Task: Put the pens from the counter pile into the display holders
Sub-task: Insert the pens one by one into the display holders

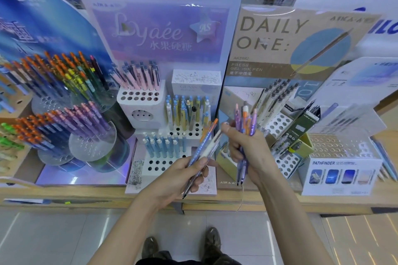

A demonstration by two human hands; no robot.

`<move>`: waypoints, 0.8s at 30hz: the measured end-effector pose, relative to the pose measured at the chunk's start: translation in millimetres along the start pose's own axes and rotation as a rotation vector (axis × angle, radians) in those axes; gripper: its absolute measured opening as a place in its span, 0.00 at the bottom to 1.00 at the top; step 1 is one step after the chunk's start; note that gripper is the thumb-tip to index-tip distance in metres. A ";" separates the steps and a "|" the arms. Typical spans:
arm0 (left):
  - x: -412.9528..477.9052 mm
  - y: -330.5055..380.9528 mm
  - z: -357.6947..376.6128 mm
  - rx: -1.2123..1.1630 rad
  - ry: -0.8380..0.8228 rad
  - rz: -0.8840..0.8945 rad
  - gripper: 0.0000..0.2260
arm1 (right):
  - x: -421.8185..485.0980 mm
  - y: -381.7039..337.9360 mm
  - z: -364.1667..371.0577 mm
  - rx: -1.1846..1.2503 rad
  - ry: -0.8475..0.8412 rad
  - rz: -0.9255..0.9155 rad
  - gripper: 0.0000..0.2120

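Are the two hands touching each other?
Apart. The head view shows a plain gap between the left hand and the right hand.

White stepped holder (150,171): front-tier holes empty, open from above, just beyond left hand (183,176) holding two pens (204,143); blue pens (163,145) crowd the tier behind; upper holes (140,95) free before pink pens (137,80); right hand (243,150) with pen bundle (245,118) fronts beige holder (279,123); dark box (301,133) leans across it.
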State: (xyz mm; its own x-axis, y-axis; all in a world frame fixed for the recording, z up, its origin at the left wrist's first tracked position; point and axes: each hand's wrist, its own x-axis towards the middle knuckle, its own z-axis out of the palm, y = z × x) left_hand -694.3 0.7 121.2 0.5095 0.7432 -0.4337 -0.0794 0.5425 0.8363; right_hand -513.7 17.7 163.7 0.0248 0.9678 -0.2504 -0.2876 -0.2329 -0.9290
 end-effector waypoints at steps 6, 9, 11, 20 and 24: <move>16.0 10.4 14.7 0.060 -0.046 0.003 0.16 | -0.9 -13.3 -16.1 -0.034 0.059 -0.147 0.09; 26.4 16.3 26.5 0.082 -0.090 0.005 0.15 | -2.1 -19.8 -26.5 -0.020 0.119 -0.185 0.07; 33.8 20.7 33.0 0.080 -0.073 0.015 0.15 | -2.9 -28.6 -38.8 0.020 0.194 -0.233 0.08; 59.3 31.7 53.9 0.062 0.025 0.137 0.19 | 7.9 -73.1 -111.7 -0.050 0.516 -0.484 0.10; 65.7 29.6 64.3 0.040 0.025 0.171 0.17 | 22.9 -60.2 -124.3 -0.347 0.626 -0.440 0.09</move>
State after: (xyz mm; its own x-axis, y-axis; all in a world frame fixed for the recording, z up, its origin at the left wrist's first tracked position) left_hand -608.1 40.4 139.0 0.4696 0.8332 -0.2921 -0.1288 0.3919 0.9109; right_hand -376.8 42.1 180.0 0.6218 0.7698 0.1440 0.1803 0.0382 -0.9829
